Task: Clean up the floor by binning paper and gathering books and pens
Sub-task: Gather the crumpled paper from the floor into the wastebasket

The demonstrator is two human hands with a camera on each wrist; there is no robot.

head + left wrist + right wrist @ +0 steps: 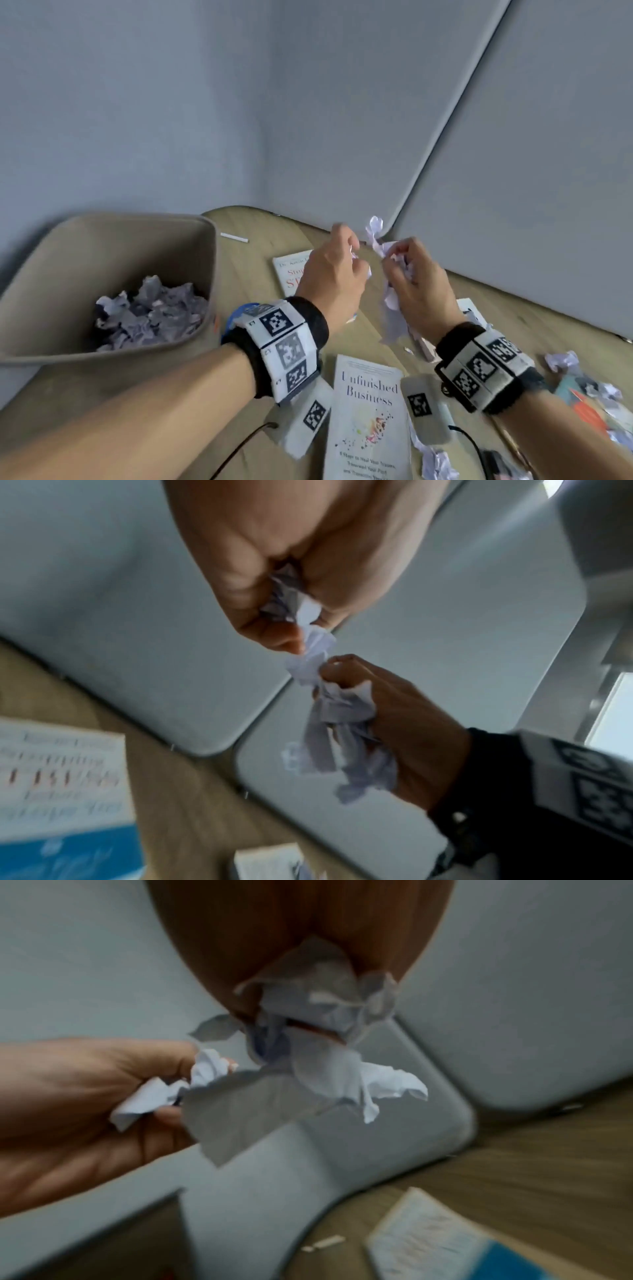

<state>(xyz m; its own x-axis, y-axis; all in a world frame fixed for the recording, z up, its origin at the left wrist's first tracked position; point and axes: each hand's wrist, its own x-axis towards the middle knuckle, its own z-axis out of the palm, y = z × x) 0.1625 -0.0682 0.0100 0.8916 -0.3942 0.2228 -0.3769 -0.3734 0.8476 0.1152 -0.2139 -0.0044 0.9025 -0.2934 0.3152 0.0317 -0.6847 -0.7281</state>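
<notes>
At far left a tan bin (144, 226) stands on the wooden floor (513, 308), its bottom filled with crumpled paper (150, 308). Just right of it a white pen (234, 237) lies near the wall. The left hand (334, 274) is raised above a white book (291, 270), its fingers curled round a small wad of paper (284, 599). Close beside it, the right hand (418, 281) clutches a larger bunch of crumpled sheets (390, 298) that hangs below the fist. Beneath the wrists lies the book "Unfinished Business" (370, 418). More paper scraps (561, 359) litter the floor at far right.
</notes>
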